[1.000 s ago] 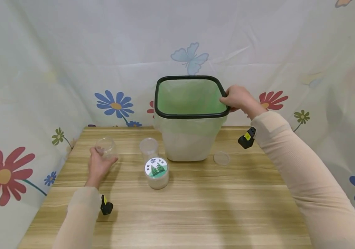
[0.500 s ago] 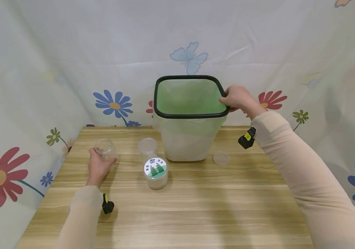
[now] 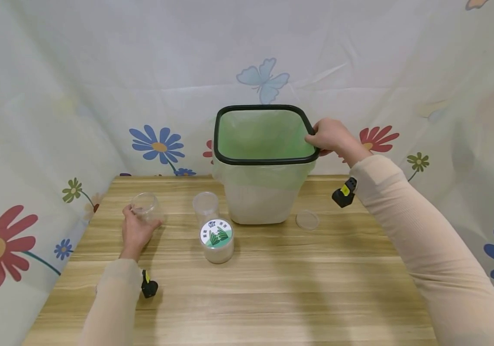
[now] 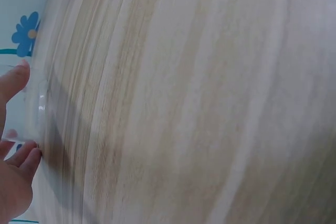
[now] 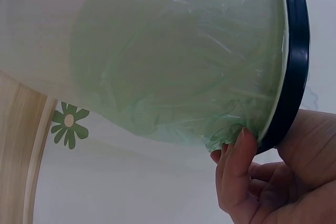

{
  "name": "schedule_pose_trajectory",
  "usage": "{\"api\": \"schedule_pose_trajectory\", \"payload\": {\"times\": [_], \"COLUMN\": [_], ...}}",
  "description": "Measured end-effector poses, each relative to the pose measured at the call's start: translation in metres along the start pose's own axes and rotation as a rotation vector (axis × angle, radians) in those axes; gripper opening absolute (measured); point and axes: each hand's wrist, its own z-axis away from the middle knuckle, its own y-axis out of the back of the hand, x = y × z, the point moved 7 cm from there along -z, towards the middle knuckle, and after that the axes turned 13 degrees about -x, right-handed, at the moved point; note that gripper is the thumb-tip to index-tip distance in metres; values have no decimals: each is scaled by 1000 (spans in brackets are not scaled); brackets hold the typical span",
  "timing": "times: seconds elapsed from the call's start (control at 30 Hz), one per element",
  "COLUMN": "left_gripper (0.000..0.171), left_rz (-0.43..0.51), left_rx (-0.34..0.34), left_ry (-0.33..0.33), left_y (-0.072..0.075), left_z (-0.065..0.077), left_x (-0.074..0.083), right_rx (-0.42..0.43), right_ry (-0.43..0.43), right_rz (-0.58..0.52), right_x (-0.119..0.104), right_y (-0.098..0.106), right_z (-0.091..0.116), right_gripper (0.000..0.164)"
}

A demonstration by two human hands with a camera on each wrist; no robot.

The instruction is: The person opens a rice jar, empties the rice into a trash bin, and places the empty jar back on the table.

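A white bin (image 3: 259, 202), its green liner (image 3: 264, 134) hanging over the sides beneath a black rim (image 3: 266, 162), is standing upright on the tabletop (image 3: 272, 288), the right hand (image 3: 332, 136) gripping it. The left hand (image 3: 136, 233) is holding a clear round jar (image 3: 149, 207) near the tabletop's left edge.

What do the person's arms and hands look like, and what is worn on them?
The left hand and right hand are bare, without gloves. The left sleeve and right sleeve are long, plain and pale beige. At each wrist sits a small black device with a yellow marking.
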Motion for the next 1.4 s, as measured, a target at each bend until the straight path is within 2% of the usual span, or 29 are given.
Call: {"api": "schedule_pose_trajectory", "payload": {"times": [0.17,0.37,0.57,0.73,1.0,1.23,1.4], "left_gripper": [102,106,111,107,100,98,92], "left_rz": [5,26,-24,-93,-177,-165,-193], "left_rx": [-47,-120,-160,-170,-137,-136,-138], "left_ry": [-27,-109,-156,-180,-181,-174,-198], "left_y": [0,4,12,18,29,33,35], "left_z": [1,4,11,16,27,38,43], "left_x": [-4,-5,-3,-4,-6,-8,-5], "right_rx": [-1,0,4,4,-8,2,45], "right_ry": [-3,-5,-8,-9,0,8,26], "right_rz": [-6,3,-8,-15,-39,-68,-79], "right_x": [1,0,0,2,3,7,11], "right_y": [-1,-2,-2,-3,-5,-7,-6], "right_z": [0,0,0,0,0,3,7], "right_gripper": [34,35,37,40,42,47,52]}}
